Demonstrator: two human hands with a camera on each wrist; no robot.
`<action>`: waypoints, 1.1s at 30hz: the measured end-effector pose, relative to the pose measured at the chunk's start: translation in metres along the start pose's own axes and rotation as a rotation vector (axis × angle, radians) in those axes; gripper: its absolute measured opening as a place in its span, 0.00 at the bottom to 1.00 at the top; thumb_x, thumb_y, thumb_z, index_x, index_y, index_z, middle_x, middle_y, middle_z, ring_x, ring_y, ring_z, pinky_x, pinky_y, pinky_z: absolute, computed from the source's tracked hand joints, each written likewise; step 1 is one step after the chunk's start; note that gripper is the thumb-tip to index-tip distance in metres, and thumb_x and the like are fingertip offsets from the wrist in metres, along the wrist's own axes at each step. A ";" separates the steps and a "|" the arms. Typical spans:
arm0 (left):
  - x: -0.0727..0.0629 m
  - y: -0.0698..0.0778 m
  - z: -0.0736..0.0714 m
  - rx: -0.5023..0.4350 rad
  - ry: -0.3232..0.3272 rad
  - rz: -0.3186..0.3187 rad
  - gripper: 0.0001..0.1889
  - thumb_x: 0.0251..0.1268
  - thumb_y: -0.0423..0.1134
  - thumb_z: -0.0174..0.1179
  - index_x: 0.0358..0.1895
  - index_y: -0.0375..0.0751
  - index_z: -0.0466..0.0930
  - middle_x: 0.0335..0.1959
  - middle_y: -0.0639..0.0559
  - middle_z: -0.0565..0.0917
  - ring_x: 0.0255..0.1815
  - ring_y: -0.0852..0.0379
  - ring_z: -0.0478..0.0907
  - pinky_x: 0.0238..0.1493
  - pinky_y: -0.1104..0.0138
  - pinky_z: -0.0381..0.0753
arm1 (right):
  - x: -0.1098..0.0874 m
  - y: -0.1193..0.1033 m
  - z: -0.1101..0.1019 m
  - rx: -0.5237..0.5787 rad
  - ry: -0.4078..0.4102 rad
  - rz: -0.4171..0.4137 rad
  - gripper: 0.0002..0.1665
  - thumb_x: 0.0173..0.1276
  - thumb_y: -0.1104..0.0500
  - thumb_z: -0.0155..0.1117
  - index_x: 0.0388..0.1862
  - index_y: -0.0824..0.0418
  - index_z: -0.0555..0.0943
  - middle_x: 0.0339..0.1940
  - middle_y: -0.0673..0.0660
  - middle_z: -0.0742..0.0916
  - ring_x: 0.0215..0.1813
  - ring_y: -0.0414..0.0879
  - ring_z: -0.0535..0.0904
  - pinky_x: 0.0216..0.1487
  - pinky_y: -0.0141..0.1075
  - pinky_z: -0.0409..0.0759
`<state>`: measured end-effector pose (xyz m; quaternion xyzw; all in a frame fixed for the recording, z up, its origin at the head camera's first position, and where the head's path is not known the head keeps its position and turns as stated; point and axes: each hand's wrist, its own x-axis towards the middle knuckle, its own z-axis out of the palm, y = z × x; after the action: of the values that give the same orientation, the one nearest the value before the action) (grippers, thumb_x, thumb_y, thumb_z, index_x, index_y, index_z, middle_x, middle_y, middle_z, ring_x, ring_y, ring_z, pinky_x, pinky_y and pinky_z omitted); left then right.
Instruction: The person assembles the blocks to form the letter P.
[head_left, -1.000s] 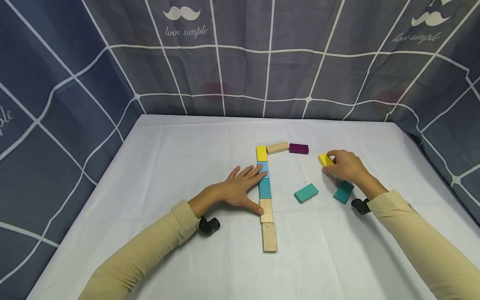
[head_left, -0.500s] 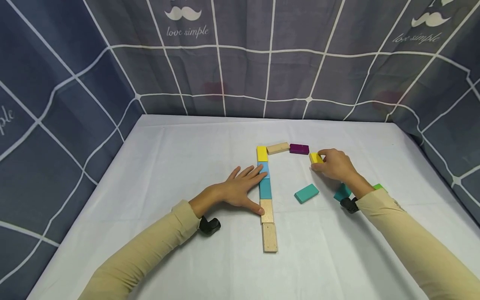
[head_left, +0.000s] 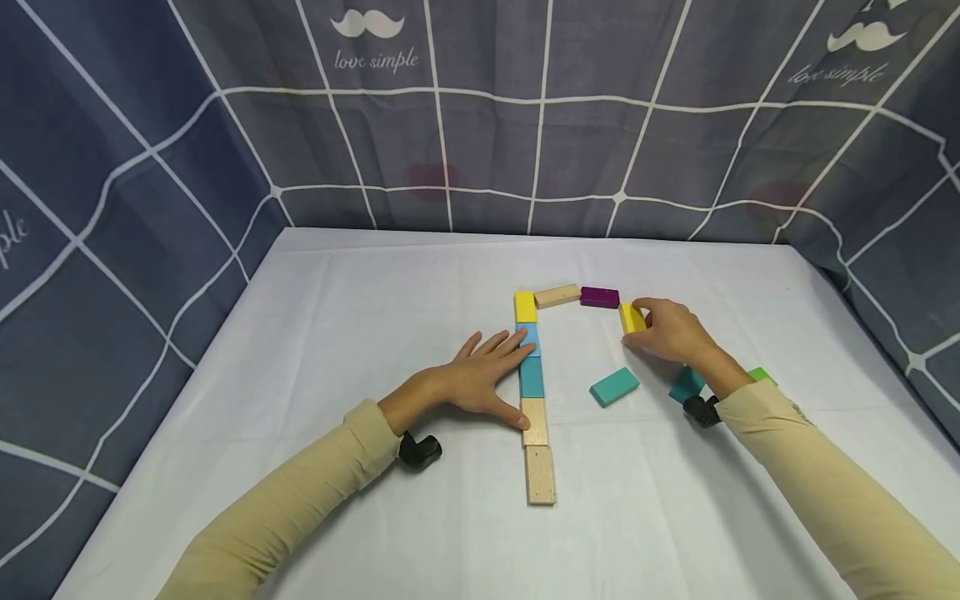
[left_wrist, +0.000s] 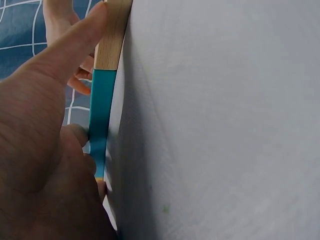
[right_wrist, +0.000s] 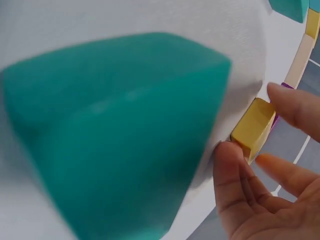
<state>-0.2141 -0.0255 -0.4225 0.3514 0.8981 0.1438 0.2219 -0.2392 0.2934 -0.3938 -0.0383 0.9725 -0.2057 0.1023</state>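
Note:
My left hand (head_left: 483,379) lies with fingers spread across a row of wooden blocks. Its fingertips rest on the light blue block (head_left: 530,340), and its thumb touches a plain wood block (head_left: 535,427). Between them is a blue-teal block (left_wrist: 102,100); a yellow block (head_left: 526,307) tops the row, and another plain block (head_left: 540,477) ends it nearest me. My right hand (head_left: 671,333) pinches a second yellow block (right_wrist: 254,124) by its ends, beside the right end of a purple block (head_left: 600,297). A slanted plain block (head_left: 557,296) joins the purple one to the row's top.
A loose teal block (head_left: 614,387) lies between the hands. Another teal block (head_left: 686,385) sits beneath my right wrist, looming large in the right wrist view. A green block (head_left: 762,376) peeks out behind the right sleeve. A gridded curtain (head_left: 480,150) hangs behind the white table (head_left: 375,300).
My right hand has moved left with the yellow block, up to the purple block's end, and turned it to point more toward me. The green block has come into sight. My left hand stays put.

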 end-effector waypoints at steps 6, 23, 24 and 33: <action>0.001 0.000 0.001 0.000 -0.001 0.001 0.61 0.49 0.76 0.61 0.81 0.59 0.36 0.80 0.61 0.30 0.79 0.57 0.27 0.73 0.54 0.20 | 0.000 0.005 0.001 0.001 0.001 -0.035 0.38 0.66 0.59 0.65 0.70 0.76 0.66 0.45 0.71 0.78 0.43 0.60 0.72 0.44 0.50 0.76; 0.002 0.000 -0.001 -0.010 -0.009 -0.006 0.61 0.49 0.76 0.62 0.81 0.60 0.36 0.80 0.62 0.30 0.79 0.57 0.26 0.73 0.53 0.21 | 0.001 0.009 0.002 0.023 0.014 -0.060 0.36 0.65 0.66 0.61 0.70 0.76 0.64 0.51 0.74 0.77 0.48 0.64 0.72 0.54 0.58 0.74; 0.002 0.000 -0.001 -0.009 -0.010 -0.005 0.61 0.49 0.76 0.62 0.81 0.59 0.36 0.80 0.62 0.30 0.79 0.57 0.26 0.73 0.53 0.21 | 0.001 0.010 0.002 0.024 0.014 -0.061 0.36 0.65 0.66 0.60 0.70 0.76 0.64 0.52 0.75 0.77 0.49 0.64 0.71 0.55 0.59 0.74; 0.001 0.001 -0.001 -0.019 -0.005 -0.001 0.61 0.49 0.75 0.62 0.81 0.59 0.37 0.80 0.61 0.30 0.79 0.57 0.26 0.73 0.53 0.21 | 0.000 0.010 0.002 0.029 0.010 -0.052 0.36 0.66 0.66 0.60 0.71 0.76 0.63 0.54 0.76 0.76 0.51 0.66 0.71 0.58 0.61 0.72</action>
<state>-0.2145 -0.0245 -0.4214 0.3491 0.8963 0.1512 0.2278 -0.2394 0.3020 -0.3994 -0.0612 0.9686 -0.2224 0.0927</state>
